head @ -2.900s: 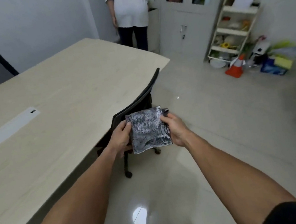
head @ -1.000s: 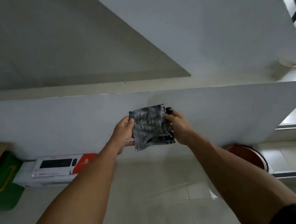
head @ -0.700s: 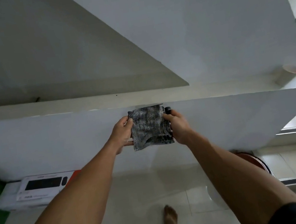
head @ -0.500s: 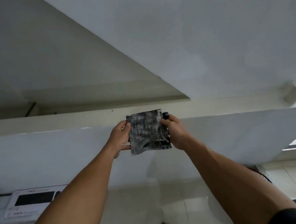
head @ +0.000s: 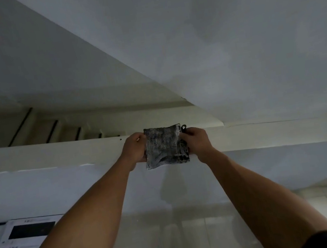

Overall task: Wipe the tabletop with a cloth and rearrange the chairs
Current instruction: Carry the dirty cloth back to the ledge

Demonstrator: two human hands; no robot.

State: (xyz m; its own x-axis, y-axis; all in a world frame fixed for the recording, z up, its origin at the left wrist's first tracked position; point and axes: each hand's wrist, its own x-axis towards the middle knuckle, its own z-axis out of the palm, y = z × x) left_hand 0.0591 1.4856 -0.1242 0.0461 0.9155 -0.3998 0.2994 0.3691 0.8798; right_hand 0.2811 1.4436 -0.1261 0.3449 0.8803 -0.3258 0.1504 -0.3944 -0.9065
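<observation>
Higher against the white wall than half a second ago, both bare arms reach forward, left hand point(head: 134, 150) and right hand point(head: 198, 142) pinching opposite edges of the folded, mottled dark-grey cloth point(head: 165, 146), white keyboard box point(head: 24, 236) lower left.

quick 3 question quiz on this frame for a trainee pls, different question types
1. True or false: the folded grey mottled cloth is held by both hands.
2. Which hand is beside the cloth's small black loop? A left hand B right hand
3. Fill in: the white printed box lies at the lower ____ of the view.

Key: 1 true; 2 B; 3 left
</observation>
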